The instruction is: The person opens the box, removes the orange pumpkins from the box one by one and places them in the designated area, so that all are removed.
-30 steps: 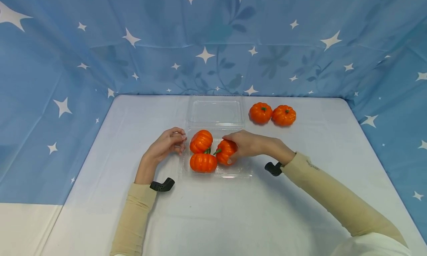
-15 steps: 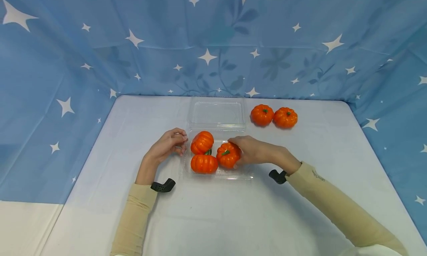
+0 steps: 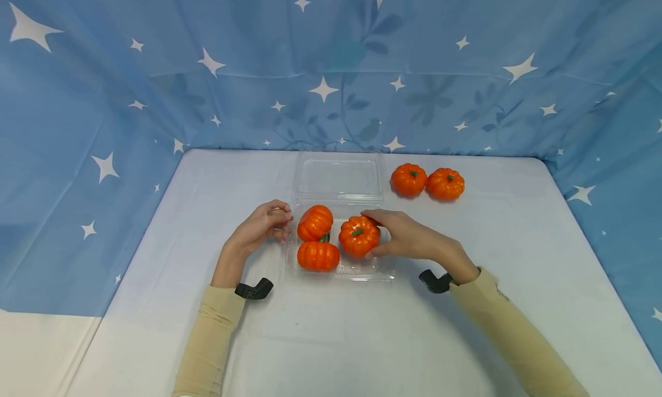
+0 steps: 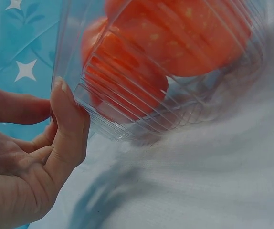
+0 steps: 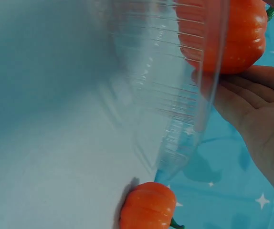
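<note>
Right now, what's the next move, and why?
I'd probably settle the round, ribbed orange pumpkin with the right hand: it's stem-up at the right side of the clear plastic container, two more orange pumpkins lie left, and the left hand pinches the container's edge. Base contact is hidden.

The right wrist view crops two pumpkins.

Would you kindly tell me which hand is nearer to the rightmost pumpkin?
Right. The right hand, around another pumpkin, is left of the rightmost pumpkin and closer to the person; the left hand is farther off, at the container's left edge.
</note>
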`<state>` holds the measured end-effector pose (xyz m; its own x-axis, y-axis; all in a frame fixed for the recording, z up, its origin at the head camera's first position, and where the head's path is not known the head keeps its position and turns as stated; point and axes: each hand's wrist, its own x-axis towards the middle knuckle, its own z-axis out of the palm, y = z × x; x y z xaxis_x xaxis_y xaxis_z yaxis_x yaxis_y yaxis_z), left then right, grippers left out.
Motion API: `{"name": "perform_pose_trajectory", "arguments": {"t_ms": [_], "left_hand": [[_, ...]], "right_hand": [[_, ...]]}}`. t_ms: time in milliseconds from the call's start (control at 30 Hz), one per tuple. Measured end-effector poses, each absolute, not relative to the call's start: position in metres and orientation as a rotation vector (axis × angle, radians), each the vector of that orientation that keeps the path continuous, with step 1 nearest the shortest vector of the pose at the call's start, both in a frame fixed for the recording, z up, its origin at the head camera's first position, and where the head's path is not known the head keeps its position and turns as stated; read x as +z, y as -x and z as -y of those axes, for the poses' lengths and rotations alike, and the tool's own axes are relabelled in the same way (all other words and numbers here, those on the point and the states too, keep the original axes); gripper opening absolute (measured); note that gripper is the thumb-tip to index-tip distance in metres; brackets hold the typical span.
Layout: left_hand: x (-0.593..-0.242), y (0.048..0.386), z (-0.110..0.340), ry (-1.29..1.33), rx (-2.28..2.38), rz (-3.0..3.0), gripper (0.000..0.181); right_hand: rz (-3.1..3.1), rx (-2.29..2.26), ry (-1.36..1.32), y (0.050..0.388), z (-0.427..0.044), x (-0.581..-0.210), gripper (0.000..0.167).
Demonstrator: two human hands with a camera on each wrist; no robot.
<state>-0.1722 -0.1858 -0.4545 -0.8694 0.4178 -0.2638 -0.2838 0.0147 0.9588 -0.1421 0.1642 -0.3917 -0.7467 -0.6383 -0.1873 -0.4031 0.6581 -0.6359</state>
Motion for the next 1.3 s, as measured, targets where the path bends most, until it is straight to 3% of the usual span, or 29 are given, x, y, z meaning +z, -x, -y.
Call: {"name": "perform_pose_trajectory", "arguments": {"t_ms": [500, 1300], "left_hand": [[-0.453, 0.17, 0.183, -0.128, 1.884, -1.825, 0.015], [-0.452, 0.171, 0.186, -0.116, 1.852, -1.873, 0.015]], "right_hand": [[-2.544, -0.982, 0.822, 0.133, -0.175, -0.383, 0.084], [-2.6, -1.129, 0.685, 0.146, -0.216, -0.379, 0.083]]}}
